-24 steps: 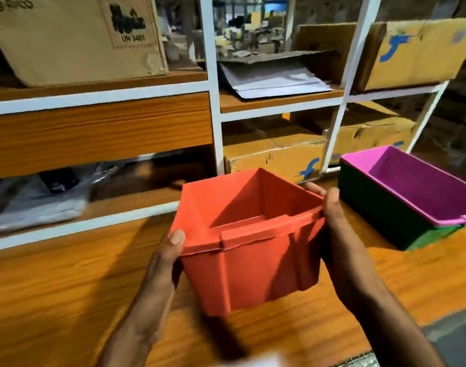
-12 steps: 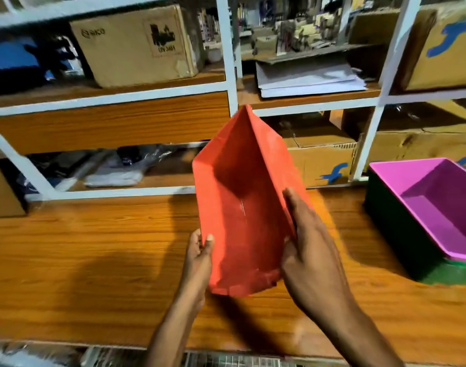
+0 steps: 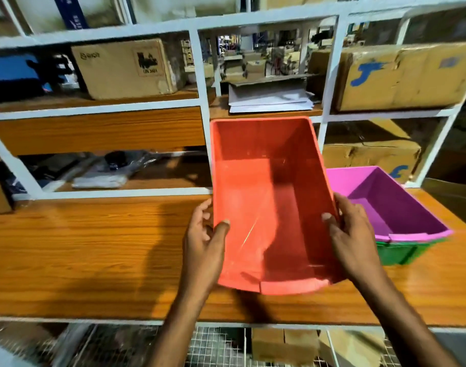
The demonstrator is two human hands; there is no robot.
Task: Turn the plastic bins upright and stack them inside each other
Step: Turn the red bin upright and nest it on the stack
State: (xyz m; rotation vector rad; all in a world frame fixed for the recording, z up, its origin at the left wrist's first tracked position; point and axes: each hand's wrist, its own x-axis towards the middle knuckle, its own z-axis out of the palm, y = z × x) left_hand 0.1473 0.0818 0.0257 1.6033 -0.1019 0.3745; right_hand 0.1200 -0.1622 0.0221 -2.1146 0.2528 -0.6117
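Observation:
I hold a red plastic bin (image 3: 269, 202) above the wooden table (image 3: 81, 247), its open side facing up toward me. My left hand (image 3: 204, 239) grips its left rim, thumb inside the wall. My right hand (image 3: 351, 234) grips its right rim the same way. To the right a purple bin (image 3: 393, 205) sits upright, nested inside a green bin (image 3: 401, 252) that rests on the table. The red bin's right edge overlaps the purple bin's left rim in view.
A white-framed shelf unit (image 3: 200, 102) stands along the table's back, holding cardboard boxes (image 3: 123, 68), a paper stack (image 3: 271, 99) and plastic-wrapped items (image 3: 102, 170). A wire mesh (image 3: 221, 345) and another box lie below the table's front edge.
The red bin has turned from standing on edge to open side up. Both hands shifted to its side rims, and it has moved right, closer to the purple bin.

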